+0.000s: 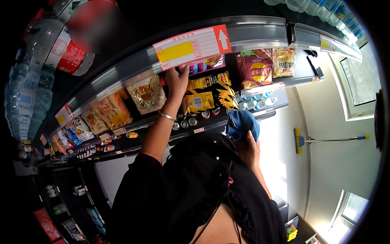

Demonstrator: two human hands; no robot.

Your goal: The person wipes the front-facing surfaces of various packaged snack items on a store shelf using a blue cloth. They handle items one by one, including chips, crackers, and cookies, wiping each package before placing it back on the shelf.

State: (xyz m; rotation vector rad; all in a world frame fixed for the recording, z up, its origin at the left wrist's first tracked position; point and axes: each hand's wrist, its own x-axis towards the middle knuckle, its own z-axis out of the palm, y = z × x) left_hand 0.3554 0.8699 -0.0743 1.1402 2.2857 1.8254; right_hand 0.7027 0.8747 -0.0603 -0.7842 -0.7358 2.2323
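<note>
My left hand, with a bracelet on its wrist, reaches into a snack shelf. Its fingertips are partly hidden behind a large red and white price label. Beside the fingers lies a pink and purple snack package; whether I grip it cannot be made out. Black and yellow Lay's chip bags sit just right of this hand, and a clear bag of pale food is left of it. Held before my chest, a folded blue cloth is in my right hand.
Above runs a shelf edge carrying large bottles. Farther right are a maroon Lay's bag and a white chip bag. Cans and water bottles stand lower. A yellow-headed mop leans by the wall.
</note>
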